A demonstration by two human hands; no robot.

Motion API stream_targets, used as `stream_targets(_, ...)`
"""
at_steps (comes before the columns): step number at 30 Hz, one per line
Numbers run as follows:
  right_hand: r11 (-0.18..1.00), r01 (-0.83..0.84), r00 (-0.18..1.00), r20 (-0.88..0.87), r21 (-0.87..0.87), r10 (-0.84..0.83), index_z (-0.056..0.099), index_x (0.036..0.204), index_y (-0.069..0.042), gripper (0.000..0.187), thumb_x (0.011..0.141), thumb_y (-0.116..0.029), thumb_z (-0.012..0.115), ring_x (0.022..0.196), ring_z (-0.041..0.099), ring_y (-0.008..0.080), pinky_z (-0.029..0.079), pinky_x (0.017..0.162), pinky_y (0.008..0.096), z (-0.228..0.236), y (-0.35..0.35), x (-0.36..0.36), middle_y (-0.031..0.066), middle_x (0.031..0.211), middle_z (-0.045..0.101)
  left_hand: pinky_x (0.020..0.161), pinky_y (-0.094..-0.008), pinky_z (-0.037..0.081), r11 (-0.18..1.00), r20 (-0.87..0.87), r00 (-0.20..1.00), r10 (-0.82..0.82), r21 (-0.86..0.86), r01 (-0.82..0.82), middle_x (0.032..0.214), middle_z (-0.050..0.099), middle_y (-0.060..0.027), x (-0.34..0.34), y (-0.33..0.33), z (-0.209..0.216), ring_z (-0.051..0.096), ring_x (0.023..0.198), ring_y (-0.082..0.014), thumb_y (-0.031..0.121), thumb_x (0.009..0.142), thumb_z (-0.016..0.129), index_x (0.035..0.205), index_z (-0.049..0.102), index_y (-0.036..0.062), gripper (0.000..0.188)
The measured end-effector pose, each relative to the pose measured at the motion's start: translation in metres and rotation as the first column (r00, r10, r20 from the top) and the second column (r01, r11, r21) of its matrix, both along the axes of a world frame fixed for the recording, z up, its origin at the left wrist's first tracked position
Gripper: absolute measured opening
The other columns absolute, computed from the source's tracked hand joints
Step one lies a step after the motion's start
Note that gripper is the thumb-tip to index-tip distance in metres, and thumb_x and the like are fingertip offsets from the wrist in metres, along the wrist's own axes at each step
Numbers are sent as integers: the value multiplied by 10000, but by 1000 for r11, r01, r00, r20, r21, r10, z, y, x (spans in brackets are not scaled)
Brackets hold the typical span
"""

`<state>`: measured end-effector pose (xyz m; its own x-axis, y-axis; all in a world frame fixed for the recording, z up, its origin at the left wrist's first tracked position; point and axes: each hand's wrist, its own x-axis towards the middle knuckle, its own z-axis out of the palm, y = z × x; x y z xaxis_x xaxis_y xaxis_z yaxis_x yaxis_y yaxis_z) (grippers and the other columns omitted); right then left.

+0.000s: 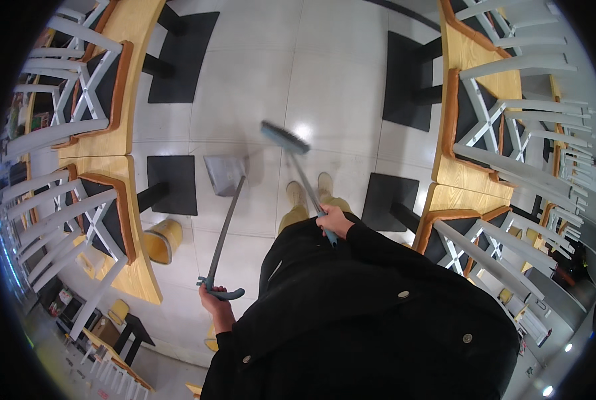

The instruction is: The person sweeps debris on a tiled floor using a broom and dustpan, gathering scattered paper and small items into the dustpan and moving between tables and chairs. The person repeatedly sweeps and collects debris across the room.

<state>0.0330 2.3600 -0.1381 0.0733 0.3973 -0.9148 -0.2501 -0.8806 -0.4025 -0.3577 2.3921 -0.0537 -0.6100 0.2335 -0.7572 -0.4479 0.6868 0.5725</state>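
My left hand (pixel 215 305) is closed round the upper end of a long-handled dustpan (pixel 224 175), just below its curved grey-blue grip. The grey pan rests on the floor to the left of my feet. In my right hand (pixel 336 223) is the handle of a broom (pixel 285 137), gripped near its blue end. The broom's grey head with dark bristles lies at a slant ahead of my shoes, to the right of the pan and apart from it. A slight blur shows on the broom.
Wooden tables (pixel 131 73) (pixel 468 193) line both sides, with white chairs (pixel 91 87) turned over on top. Black table bases (pixel 171 185) stand on the pale tiled floor (pixel 258 73). A yellow bin (pixel 162 241) is at the left, beside a table.
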Motion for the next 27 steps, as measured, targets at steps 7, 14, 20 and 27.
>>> stream_targets(7,970,238,971,5,46,-239,349,1299,10,655,694,-7,599,430,515,177,431,402,308,18,24,61,103,631,532,509,-298,409,999,19,999,25,40,-26,599,417,-13,7,4,-1,438,523,-156,310,820,491,779,425,89,234)
stream_targets(14,859,489,812,281,152,-512,407,1198,86,545,683,-4,558,466,520,213,426,420,334,-22,76,172,128,614,517,502,-309,412,994,-25,994,109,-1,-109,606,418,-25,40,26,-7,443,518,-166,322,811,486,787,430,73,257)
stream_targets(20,674,614,707,93,412,-701,499,798,43,128,702,-32,538,557,552,257,447,491,370,-96,195,274,142,634,528,534,-324,418,988,-75,987,143,-51,-147,609,402,-22,93,55,-6,443,550,-171,330,809,475,781,427,82,255)
stream_targets(27,966,160,910,348,203,-224,507,833,20,180,672,-40,561,597,574,299,452,524,397,-143,270,251,162,667,549,517,-289,383,986,-78,983,166,-19,-168,582,392,2,177,107,16,404,520,-144,334,843,420,745,402,106,248)
